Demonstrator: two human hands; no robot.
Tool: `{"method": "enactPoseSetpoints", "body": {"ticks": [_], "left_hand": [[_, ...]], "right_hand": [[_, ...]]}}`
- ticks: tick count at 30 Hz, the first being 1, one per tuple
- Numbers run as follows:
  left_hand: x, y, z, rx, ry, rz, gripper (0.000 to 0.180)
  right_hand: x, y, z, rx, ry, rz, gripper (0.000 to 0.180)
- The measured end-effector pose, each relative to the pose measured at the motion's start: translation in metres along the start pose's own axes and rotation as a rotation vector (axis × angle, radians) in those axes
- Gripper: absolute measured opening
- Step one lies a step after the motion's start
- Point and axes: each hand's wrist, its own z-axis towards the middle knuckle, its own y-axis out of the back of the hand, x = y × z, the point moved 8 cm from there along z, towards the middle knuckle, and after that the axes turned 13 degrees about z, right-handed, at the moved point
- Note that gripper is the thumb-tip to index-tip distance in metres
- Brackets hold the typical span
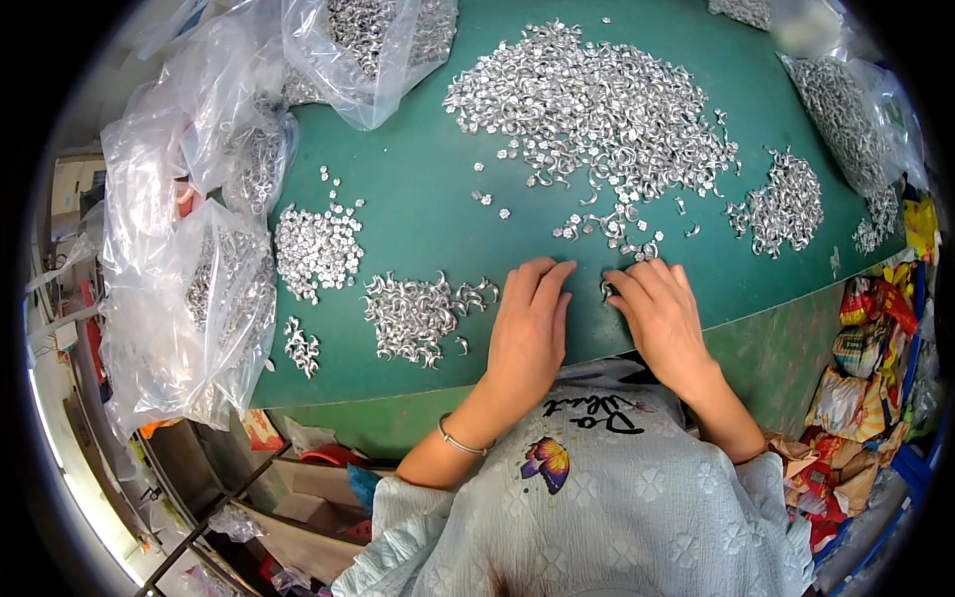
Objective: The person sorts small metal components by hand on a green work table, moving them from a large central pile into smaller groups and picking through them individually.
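Note:
My left hand rests on the green tabletop, its fingers stretched forward and slightly apart, with nothing visible in them. Beside it on the left lies a pile of small curved silver metal pieces. My right hand is closed, and a small dark curved metal piece shows at its thumb and fingertips. Just beyond those fingers is a loose scatter of metal pieces, some curved and some flower-shaped. Farther back spreads a large mixed heap of silver pieces.
A pile of small flower-shaped pieces sits at the left, with a little cluster nearer me. Another pile lies at the right. Clear plastic bags of parts line the left edge; one more bag stands at the far right.

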Motion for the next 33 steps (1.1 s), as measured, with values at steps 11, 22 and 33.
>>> {"method": "enactPoseSetpoints", "body": {"ticks": [11, 22, 33], "left_hand": [[-0.017, -0.011, 0.013, -0.005, -0.106, 0.144, 0.038], [-0.062, -0.058, 0.034, 0.07, -0.253, 0.286, 0.041], [-0.046, -0.057, 0.043, 0.031, -0.171, 0.396, 0.032]], "right_hand": [[-0.019, 0.024, -0.043, -0.128, -0.076, -0.053, 0.013], [-0.118, 0.111, -0.037, -0.538, -0.257, -0.328, 0.016], [-0.072, 0.064, -0.007, -0.337, -0.199, -0.154, 0.016]]}}
